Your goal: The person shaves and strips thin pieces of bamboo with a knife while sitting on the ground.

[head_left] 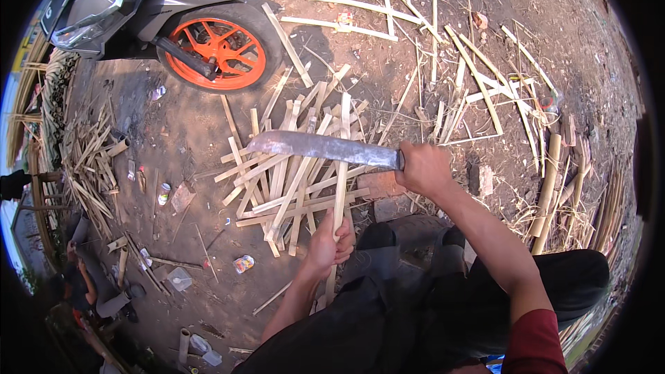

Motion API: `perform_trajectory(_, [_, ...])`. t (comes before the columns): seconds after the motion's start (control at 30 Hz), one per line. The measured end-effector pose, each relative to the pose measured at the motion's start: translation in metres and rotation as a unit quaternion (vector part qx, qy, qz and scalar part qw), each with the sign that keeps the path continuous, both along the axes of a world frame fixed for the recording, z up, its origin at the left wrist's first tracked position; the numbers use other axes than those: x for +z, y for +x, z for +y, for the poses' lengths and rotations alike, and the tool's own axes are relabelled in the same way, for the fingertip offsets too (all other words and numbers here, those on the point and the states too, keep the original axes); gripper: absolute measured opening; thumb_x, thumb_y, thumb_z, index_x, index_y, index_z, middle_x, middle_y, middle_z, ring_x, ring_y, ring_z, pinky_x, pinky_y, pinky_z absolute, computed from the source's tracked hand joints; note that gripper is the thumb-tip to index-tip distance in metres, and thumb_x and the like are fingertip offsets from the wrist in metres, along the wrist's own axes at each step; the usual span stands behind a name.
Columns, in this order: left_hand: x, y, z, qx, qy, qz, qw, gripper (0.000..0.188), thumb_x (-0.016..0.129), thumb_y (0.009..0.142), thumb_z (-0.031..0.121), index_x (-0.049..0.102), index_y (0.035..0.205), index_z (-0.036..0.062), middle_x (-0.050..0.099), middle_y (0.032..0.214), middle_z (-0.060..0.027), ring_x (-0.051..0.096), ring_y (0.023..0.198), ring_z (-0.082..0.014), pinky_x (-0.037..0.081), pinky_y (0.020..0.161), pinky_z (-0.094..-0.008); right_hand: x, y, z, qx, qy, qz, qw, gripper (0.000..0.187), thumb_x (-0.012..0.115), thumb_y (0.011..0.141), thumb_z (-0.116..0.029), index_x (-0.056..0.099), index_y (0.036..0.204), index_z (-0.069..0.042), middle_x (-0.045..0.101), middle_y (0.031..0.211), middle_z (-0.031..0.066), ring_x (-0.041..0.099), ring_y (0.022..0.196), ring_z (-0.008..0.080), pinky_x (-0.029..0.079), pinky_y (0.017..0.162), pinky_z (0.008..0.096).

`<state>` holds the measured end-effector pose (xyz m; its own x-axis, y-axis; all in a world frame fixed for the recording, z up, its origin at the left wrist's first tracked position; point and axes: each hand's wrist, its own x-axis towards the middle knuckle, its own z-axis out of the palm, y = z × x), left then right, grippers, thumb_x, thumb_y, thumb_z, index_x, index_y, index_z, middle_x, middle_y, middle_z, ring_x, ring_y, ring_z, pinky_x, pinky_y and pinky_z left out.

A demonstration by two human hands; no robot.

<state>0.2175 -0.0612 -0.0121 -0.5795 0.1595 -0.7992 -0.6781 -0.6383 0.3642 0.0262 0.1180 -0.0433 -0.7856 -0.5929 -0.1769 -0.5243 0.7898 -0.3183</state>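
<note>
My right hand grips the handle of a long machete, its grey blade held level and pointing left. My left hand is closed around a long pale bamboo strip that stands nearly upright, running up from my knees behind the blade. The blade crosses the strip about a third of the way down from its top. Beneath both lies a loose heap of split bamboo strips on the dirt.
A scooter with an orange wheel stands at the upper left. More bamboo slats are scattered at the top right, with bamboo poles on the right. Scrap strips and litter lie on the left. A brick sits by my feet.
</note>
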Motion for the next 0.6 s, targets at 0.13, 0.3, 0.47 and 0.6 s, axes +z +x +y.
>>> perform_trajectory(0.13, [0.009,0.021,-0.004,-0.035,-0.048,-0.014,0.998,0.051,0.020,0.107,0.051,0.036,0.073,0.0166,0.023,0.052,0.0049,0.018,0.041,-0.0075,0.015,0.037,-0.0252,0.003,-0.109,0.031,-0.283,0.007,-0.064,0.957,0.020,0.065,0.082,-0.017,0.069,0.091,0.001,0.071,0.078,0.0217,0.072,0.073,0.0375,0.059,0.066,0.0499])
perform_trajectory(0.3, [-0.025,0.005,0.002,0.002,-0.269,0.025,0.963,0.052,0.022,0.107,0.050,0.035,0.070,0.0160,0.027,0.052,0.0041,0.022,0.042,-0.0082,0.016,0.040,-0.0264,0.015,-0.007,0.000,0.020,-0.003,-0.078,0.997,0.028,0.070,0.078,-0.029,0.066,0.094,-0.006,0.070,0.074,0.0166,0.071,0.072,0.0353,0.057,0.063,0.0478])
perform_trajectory(0.47, [-0.026,0.011,0.006,-0.170,-0.470,0.007,0.866,0.059,0.023,0.108,0.037,0.053,0.080,-0.0057,0.058,0.072,-0.0261,0.052,0.070,-0.0488,0.038,0.071,-0.0580,0.013,0.003,-0.004,0.050,-0.004,0.001,0.999,0.031,0.073,0.072,-0.029,0.063,0.091,-0.006,0.067,0.068,0.0160,0.071,0.067,0.0339,0.054,0.055,0.0465])
perform_trajectory(0.6, [-0.028,0.003,0.008,-0.228,-0.539,0.063,0.809,0.060,0.024,0.108,0.037,0.054,0.078,-0.0054,0.057,0.074,-0.0287,0.054,0.074,-0.0477,0.038,0.073,-0.0572,-0.003,-0.046,0.011,0.017,0.063,0.000,0.998,0.028,0.071,0.072,-0.026,0.064,0.093,-0.009,0.068,0.071,0.0143,0.069,0.065,0.0331,0.053,0.063,0.0538])
